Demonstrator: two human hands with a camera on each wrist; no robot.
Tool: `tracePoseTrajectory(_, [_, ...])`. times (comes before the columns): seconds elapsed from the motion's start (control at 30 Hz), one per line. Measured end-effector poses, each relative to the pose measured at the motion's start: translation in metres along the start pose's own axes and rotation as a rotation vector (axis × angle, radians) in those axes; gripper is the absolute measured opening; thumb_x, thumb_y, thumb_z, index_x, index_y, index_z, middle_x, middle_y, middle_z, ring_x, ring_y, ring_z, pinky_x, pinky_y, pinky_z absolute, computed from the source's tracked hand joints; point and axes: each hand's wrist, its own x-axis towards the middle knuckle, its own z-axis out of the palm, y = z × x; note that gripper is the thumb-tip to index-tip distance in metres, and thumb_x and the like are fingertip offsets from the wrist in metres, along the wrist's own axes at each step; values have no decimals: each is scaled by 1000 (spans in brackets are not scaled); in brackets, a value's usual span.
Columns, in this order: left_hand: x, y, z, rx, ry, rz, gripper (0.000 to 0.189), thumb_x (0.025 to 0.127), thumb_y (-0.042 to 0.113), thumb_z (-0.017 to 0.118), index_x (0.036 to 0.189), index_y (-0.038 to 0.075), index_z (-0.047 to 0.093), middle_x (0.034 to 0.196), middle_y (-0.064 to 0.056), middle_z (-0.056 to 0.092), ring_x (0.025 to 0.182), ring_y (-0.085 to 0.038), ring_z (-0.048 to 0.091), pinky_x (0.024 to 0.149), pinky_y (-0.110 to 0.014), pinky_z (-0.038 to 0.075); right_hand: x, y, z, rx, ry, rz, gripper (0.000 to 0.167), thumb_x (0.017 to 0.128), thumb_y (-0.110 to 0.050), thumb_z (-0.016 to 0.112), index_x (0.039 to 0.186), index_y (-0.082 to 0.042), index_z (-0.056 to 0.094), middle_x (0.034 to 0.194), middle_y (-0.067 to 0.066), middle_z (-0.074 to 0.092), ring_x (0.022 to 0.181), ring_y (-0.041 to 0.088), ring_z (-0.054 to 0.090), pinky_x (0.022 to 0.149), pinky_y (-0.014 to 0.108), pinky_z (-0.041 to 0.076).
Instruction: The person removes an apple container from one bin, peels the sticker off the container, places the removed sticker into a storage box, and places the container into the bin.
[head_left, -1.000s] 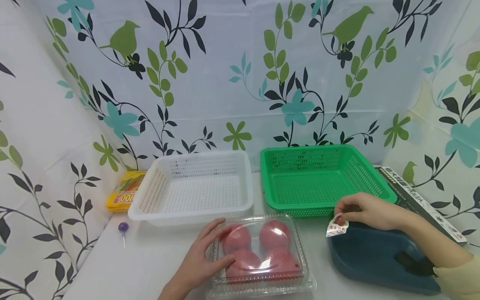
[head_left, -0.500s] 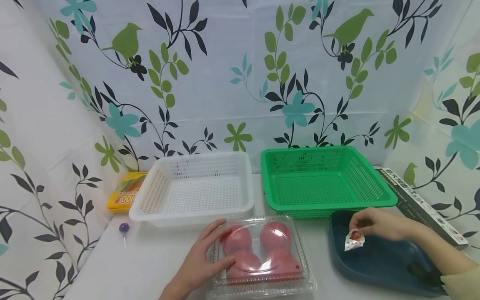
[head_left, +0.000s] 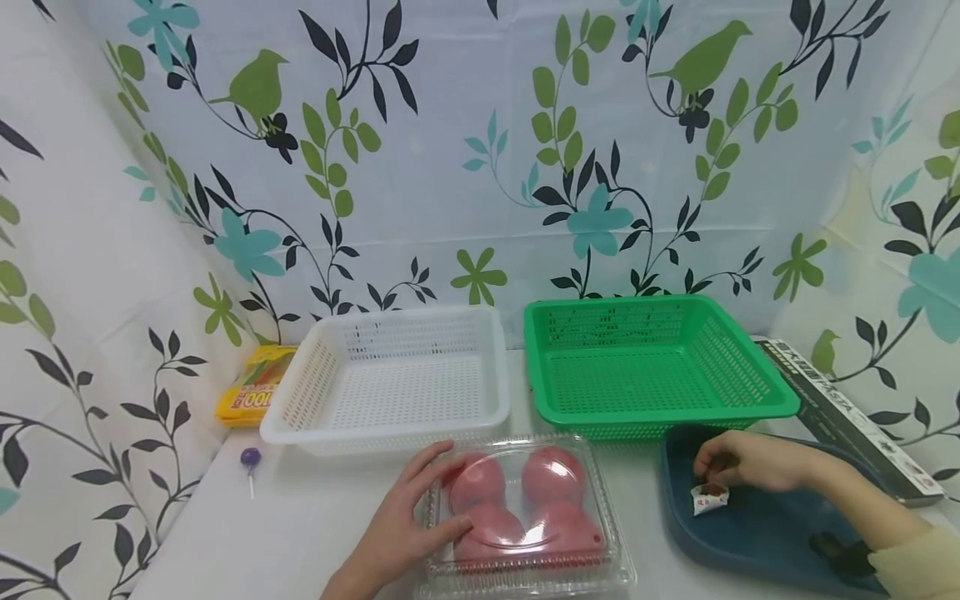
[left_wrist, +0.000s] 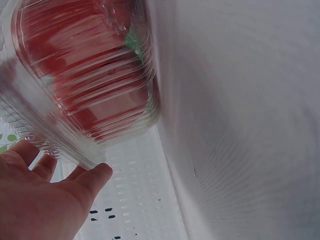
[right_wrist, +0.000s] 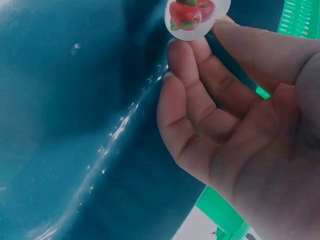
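Note:
In the head view my right hand is down inside a dark blue tub. Thumb and fingertips pinch a small white packet printed with a red fruit; in the right wrist view only the lower part of the packet shows. My left hand rests with spread fingers on the left side of a clear plastic clamshell box of round red fruit. In the left wrist view my left thumb touches the rim of the box.
Behind the box stand a white basket and a green basket. At left lie a purple lollipop and a yellow packet. A long black-and-white box lies at right. Something dark sits in the tub.
My right hand has moved from the green basket's front edge down into the blue tub, carrying the small packet. My left hand has stayed on the clamshell box.

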Motion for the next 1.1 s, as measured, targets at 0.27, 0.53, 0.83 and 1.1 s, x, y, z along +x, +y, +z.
tracePoseTrajectory(0.27, [0, 0, 0, 3, -2, 3, 64, 81, 41, 84, 139, 28, 62, 156, -1, 41, 141, -31, 39, 106, -65, 37, -7, -4, -6, -178, 93, 45, 18, 98, -8, 62, 113, -1, 68, 109, 6, 67, 95, 8, 61, 75, 30, 54])
tracePoseTrajectory(0.53, [0, 0, -1, -1, -19, -27, 65, 80, 42, 84, 140, 31, 61, 156, 2, 40, 142, -30, 38, 107, -64, 36, -17, -28, -13, -256, 140, 84, 23, 102, -15, 59, 119, -2, 67, 116, 9, 67, 105, 25, 64, 80, 34, 55])
tracePoseTrajectory(0.83, [1, -1, 0, 12, -8, 0, 63, 82, 42, 83, 139, 28, 62, 155, -1, 42, 141, -31, 39, 107, -65, 36, -18, -61, -15, -308, 225, 5, 25, 105, -19, 56, 124, -6, 67, 118, 4, 68, 106, 13, 64, 81, 33, 56])
tracePoseTrajectory(1.1, [1, 1, -1, 59, 23, 36, 58, 85, 37, 80, 139, 26, 61, 153, 1, 45, 142, -30, 39, 107, -63, 37, -3, -77, -2, -246, 346, -46, 28, 104, -22, 59, 127, -7, 66, 120, 4, 68, 107, 19, 66, 82, 31, 57])
